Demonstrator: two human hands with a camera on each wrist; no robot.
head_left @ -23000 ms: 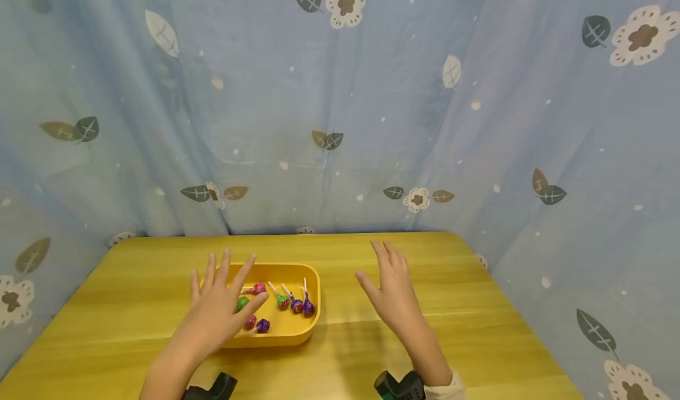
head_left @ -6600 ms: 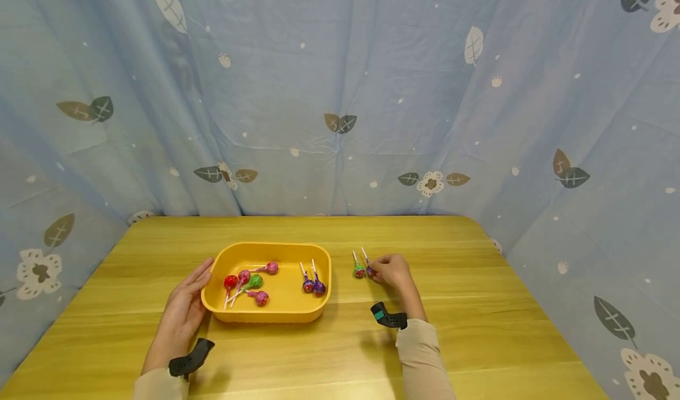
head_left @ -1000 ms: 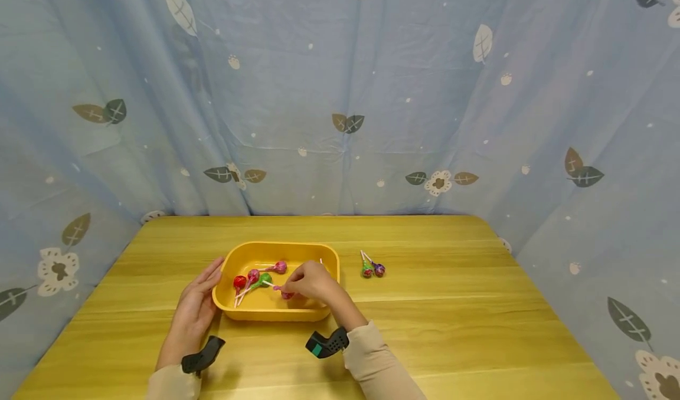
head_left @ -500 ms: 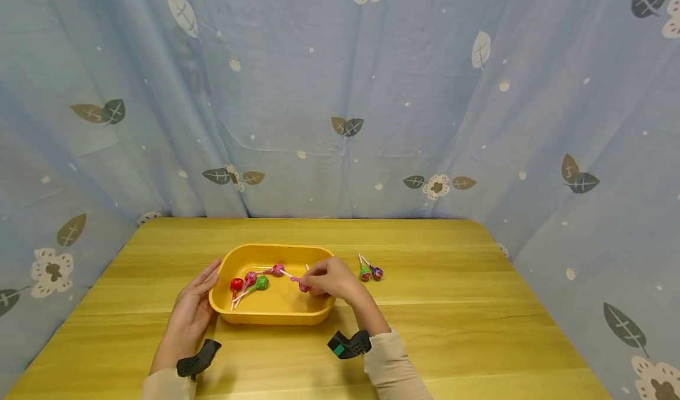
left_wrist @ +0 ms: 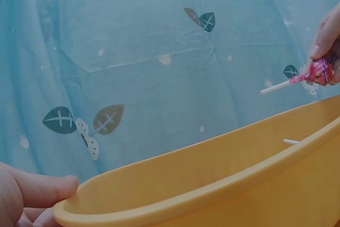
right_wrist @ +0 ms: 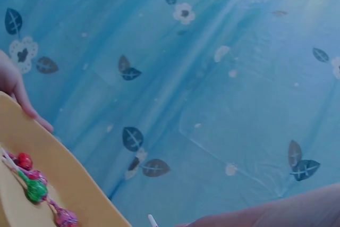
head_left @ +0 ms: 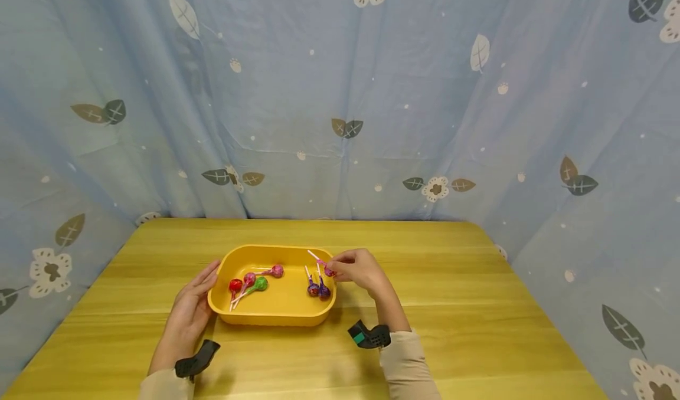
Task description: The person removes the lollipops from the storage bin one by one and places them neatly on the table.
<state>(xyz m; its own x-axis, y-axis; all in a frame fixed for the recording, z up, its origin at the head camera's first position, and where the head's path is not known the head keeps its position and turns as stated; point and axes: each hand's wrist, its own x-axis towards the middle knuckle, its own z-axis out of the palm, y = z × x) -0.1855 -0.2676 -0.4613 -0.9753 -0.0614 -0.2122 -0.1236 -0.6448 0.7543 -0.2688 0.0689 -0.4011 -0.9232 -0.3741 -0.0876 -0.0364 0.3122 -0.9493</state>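
Note:
My right hand point(head_left: 366, 273) pinches a pink lollipop point(head_left: 330, 269) by its wrapped head, over the right end of a yellow box point(head_left: 268, 320). In the left wrist view this lollipop point(left_wrist: 320, 72) shows above the rim, its white stick pointing left. My left hand point(head_left: 188, 308) rests against the box's left end, fingers straight along the outer wall and thumb point(left_wrist: 58, 188) at the rim. Inside, a red lollipop point(head_left: 235, 285), a green one point(head_left: 261, 283) and two pink ones lie to the left. Two purple lollipops point(head_left: 324, 292) lie side by side at the right end.
The box stands on a yellow wood-grain table point(head_left: 457, 305). A blue patterned curtain point(head_left: 287, 93) hangs behind the table and along both sides. My right hand covers the spot where a green and a purple lollipop lay on the table.
My right hand has lifted the pink lollipop from the middle of the box and carried it right, up to the right rim. My left hand has stayed at the box's left end.

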